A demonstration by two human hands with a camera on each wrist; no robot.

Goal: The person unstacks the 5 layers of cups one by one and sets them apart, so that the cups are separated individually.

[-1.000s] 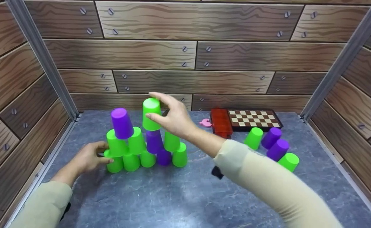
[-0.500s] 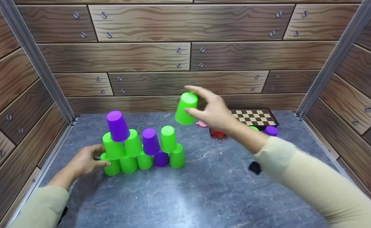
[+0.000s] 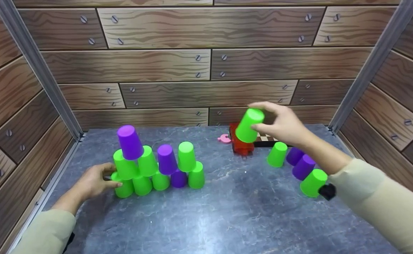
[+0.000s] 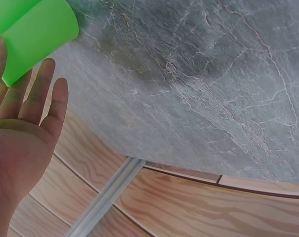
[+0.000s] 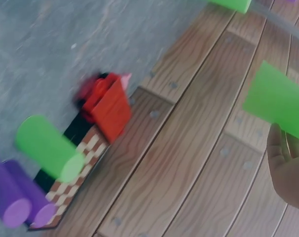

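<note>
Upside-down green and purple cups form a stepped stack at left in the head view, with a tilted purple cup (image 3: 130, 143) on top. My left hand (image 3: 94, 181) holds the lower left green cup (image 3: 124, 189) between thumb and fingers. In the left wrist view its fingers (image 4: 34, 96) lie behind that cup. My right hand (image 3: 287, 126) grips another green cup (image 3: 248, 127), tilted and raised above the table. The right wrist view shows this cup (image 5: 280, 101) at its right edge, partly cut off.
Green and purple cups, among them a near green cup (image 3: 313, 183), stand at right. Behind them lie a checkered board (image 3: 264, 141), partly covered by my right hand, a red translucent box (image 3: 242, 147) and a pink piece (image 3: 224, 138). Wood-patterned walls surround the grey table (image 3: 206, 225).
My right hand has carried the green cup from above the middle of the stack to the right, over the red box. My left hand has stayed at the stack's lower left cup.
</note>
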